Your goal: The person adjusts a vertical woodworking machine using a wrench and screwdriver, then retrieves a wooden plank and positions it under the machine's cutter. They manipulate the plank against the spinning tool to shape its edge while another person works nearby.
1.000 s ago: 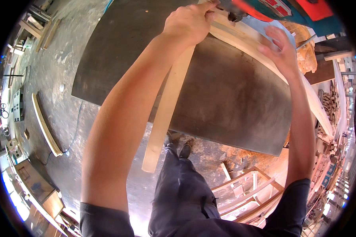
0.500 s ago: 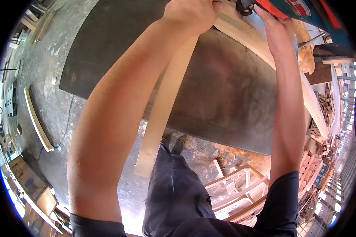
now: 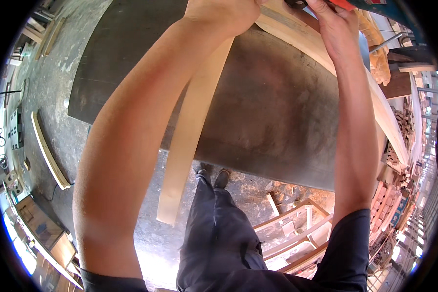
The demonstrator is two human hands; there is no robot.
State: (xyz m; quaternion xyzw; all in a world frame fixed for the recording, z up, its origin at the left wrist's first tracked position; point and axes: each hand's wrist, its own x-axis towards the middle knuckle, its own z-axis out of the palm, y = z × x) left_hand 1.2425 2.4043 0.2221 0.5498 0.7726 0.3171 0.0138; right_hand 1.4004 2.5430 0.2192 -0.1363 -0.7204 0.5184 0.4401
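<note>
Together, two hands (image 3: 277, 19) press two wooden strips (image 3: 190, 141) on one table (image 3: 277, 112).

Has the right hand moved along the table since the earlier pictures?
Yes. The right hand has moved away from the person across the dark table, along the long pale board, toward the red and teal machine at the far edge.

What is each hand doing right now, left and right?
Left hand: closed on the pale wooden strip lying across the dark table.
Right hand: pressed on the long wooden board; whether its fingers grip it cannot be told.
</note>
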